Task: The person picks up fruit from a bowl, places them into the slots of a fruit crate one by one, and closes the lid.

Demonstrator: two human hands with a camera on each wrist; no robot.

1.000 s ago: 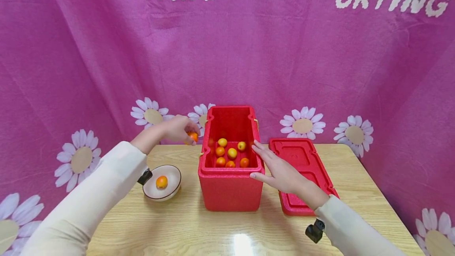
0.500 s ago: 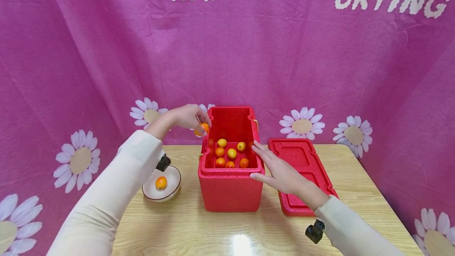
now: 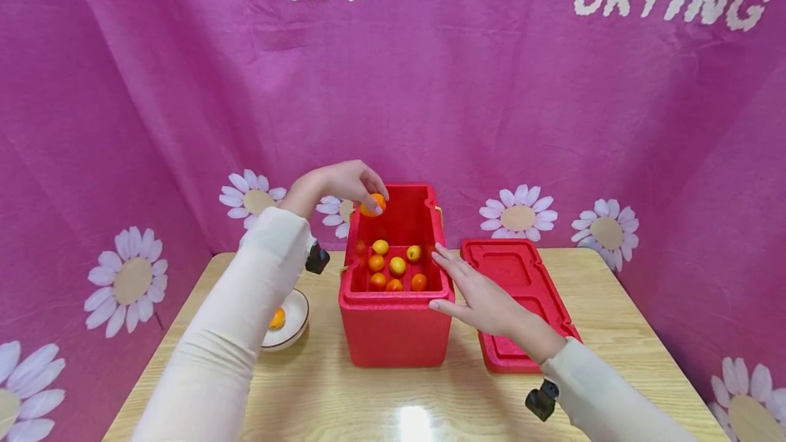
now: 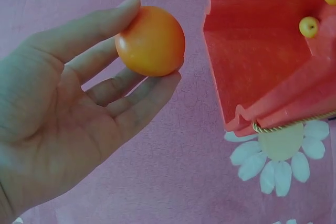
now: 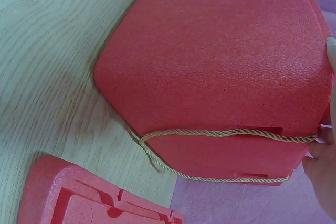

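Observation:
A smooth, round orange-yellow fruit (image 3: pixel 373 204) is pinched between the thumb and fingers of my left hand (image 3: pixel 344 181), above the far left part of an open red foam box (image 3: pixel 396 333). The left wrist view shows the held fruit (image 4: pixel 152 40) clearly at the fingertips. Several similar yellow and orange fruits (image 3: pixel 397 266) lie on the box floor. My right hand (image 3: pixel 475 295) rests on the box's right rim, its fingers extended. In the right wrist view, only part of that hand (image 5: pixel 321 177) appears at the right edge.
A white, dark-rimmed bowl (image 3: pixel 299 322) with one orange fruit (image 3: pixel 278 319) stands left of the box, partly behind my left sleeve. The red lid (image 3: pixel 516 268) lies on the wooden table to the right. Gold cord (image 5: pixel 226 133) hangs along the box side.
My left hand has carried the fruit rightward and slightly up, from left of the box to over its far left part. The right hand has stayed on the rim.

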